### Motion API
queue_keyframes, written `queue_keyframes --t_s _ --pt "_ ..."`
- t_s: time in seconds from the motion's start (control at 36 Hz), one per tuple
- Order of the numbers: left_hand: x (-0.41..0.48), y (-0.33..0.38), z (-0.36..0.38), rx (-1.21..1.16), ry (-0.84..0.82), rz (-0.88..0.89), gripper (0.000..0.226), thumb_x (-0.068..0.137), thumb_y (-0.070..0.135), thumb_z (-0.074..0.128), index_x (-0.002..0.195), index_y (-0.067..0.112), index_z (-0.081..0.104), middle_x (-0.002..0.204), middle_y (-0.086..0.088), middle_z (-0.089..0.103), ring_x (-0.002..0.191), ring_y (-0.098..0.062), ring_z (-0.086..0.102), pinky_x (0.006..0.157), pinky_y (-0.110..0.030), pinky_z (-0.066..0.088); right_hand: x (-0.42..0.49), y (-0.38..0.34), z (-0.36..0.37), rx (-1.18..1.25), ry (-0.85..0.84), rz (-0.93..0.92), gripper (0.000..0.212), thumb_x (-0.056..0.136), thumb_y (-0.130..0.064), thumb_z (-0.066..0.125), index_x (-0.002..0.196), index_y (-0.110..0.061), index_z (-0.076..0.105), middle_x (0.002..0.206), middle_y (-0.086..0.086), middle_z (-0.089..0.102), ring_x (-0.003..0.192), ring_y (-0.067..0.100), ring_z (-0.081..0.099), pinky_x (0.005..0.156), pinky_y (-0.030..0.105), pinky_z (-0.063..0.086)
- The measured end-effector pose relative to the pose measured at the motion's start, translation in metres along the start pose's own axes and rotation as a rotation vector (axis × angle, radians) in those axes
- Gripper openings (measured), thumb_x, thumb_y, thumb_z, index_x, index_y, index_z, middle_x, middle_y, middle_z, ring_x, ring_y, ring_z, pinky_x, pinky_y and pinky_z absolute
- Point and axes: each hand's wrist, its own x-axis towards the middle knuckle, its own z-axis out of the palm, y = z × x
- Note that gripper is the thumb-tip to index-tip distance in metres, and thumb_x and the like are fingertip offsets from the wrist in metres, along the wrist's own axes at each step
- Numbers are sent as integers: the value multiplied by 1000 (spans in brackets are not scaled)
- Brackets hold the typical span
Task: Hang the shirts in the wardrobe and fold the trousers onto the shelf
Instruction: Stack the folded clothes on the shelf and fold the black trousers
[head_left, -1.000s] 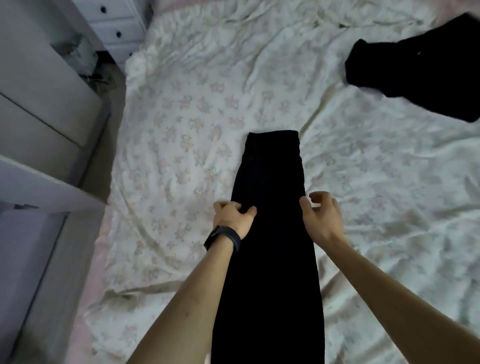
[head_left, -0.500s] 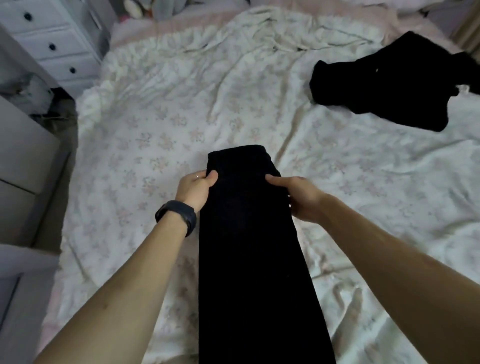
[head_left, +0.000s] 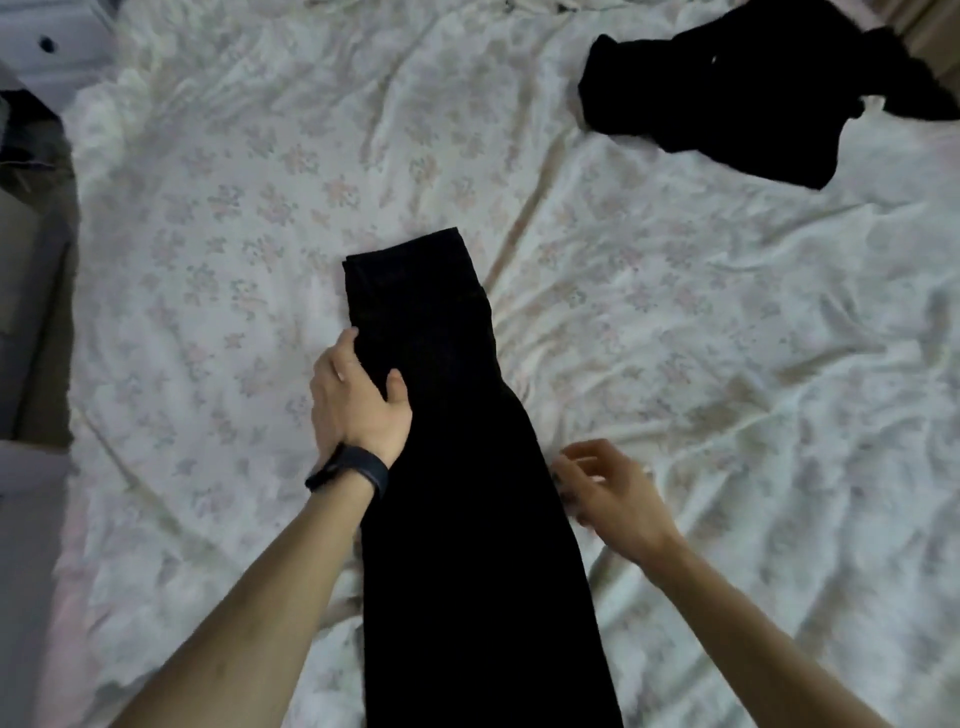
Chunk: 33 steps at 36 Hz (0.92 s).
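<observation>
Black trousers (head_left: 457, 467) lie folded lengthwise on the floral bed sheet (head_left: 234, 234), with the narrow end pointing away from me. My left hand (head_left: 358, 400), with a black wristband, rests on their left edge, fingers straight along the cloth and thumb on top. Blurred by motion, my right hand (head_left: 608, 493) hovers at the right edge further down, fingers loosely curled and spread, with nothing visibly held. A second black garment (head_left: 727, 88) lies crumpled at the far right of the bed.
A white chest of drawers (head_left: 47, 41) with dark knobs stands at the top left corner. Grey furniture (head_left: 26, 312) runs along the left side of the bed. The sheet is wrinkled all over.
Both hands gripped the trousers' edges near the far end. Now my left hand lies flat on the left edge, and my right hand has let go and pulled back toward me.
</observation>
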Motion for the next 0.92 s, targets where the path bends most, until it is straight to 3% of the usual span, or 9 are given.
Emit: queue_keyframes --t_s 0.06,0.14,0.28,0.36,0.42,0.5,0.56,0.64,0.92 --pt "-48 -6 5 156 -23 132 59 93 32 62 146 21 38 150 -12 39 130 -34 44 98 -51 47 -39 34 -5 -91 -75 78 21 95 -47 63 102 -28 68 87 -9 76 74 7 72 73 37 57" --pt "-121 2 7 177 -137 226 44 90 48 60 125 21 57 142 -6 46 122 -32 52 91 -46 49 -88 56 4 -109 -192 116 9 98 -33 64 101 -26 69 85 -14 75 75 0 70 70 23 54" --pt "-197 35 5 280 -437 -5 55 78 83 49 98 33 58 136 8 42 124 -22 46 94 -42 48 -131 60 42 -193 41 -8 17 94 -31 65 111 -29 62 91 -11 68 79 6 64 71 28 52" --pt "-209 32 1 289 -504 -35 43 86 70 54 97 29 64 136 10 45 123 -20 49 93 -39 49 -148 63 60 -186 24 -21 35 94 -33 65 128 -30 61 101 -10 65 88 8 63 76 23 50" --pt "-207 21 -2 216 -515 -72 33 91 52 61 98 21 70 137 7 50 121 -19 52 94 -33 47 -151 59 59 31 -74 131 33 95 -35 63 128 -29 65 103 -13 69 92 4 66 83 21 51" --pt "-201 10 -10 42 -568 -140 31 90 42 70 103 14 75 136 2 54 123 -16 52 99 -24 39 -142 52 54 424 -111 425 19 101 -36 56 103 -25 72 93 -8 72 61 -1 61 60 18 46" --pt "-198 8 -15 -41 -613 -189 34 91 37 71 111 10 74 136 2 53 125 -13 51 96 -17 33 -129 51 52 544 -109 514 21 101 -34 55 102 -20 71 96 -6 72 53 5 52 48 21 37" --pt "-195 9 -16 -48 -663 -181 33 94 33 68 117 9 71 137 2 50 128 -15 49 95 -14 30 -108 45 49 703 -121 526 25 99 -34 57 110 -14 69 96 -4 68 54 8 43 46 22 29" --pt "-180 2 -16 127 -811 -123 34 100 31 59 122 7 68 144 0 47 130 -18 49 90 -13 27 -42 5 45 811 -168 556 24 101 -28 54 79 -19 53 64 -6 47 42 5 37 38 18 25"
